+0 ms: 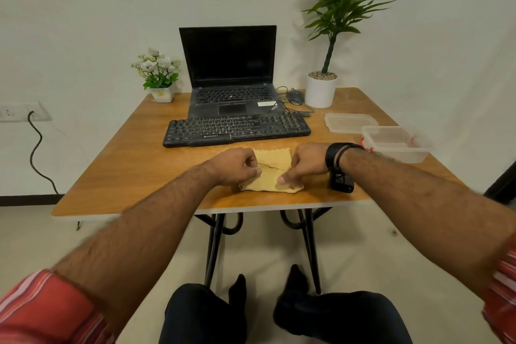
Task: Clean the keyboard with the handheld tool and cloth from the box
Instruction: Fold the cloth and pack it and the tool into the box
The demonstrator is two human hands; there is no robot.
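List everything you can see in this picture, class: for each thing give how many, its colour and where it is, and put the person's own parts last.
Wooden square table: one, brown, centre.
Folded yellow cloth: one, near table edge, between the hands.
Black external keyboard: one, behind the cloth.
Black open laptop: one, behind the keyboard.
Black handheld tool: one, near edge, under the right wrist.
Clear plastic box: one, right side.
Clear plastic lid: one, behind the box.
Dark computer mouse: one, right of laptop.
White-potted tall green plant: one, back right.
White-flowered small plant: one, back left.
Left hand: one, pinches the cloth.
Right hand: one, pinches the cloth.
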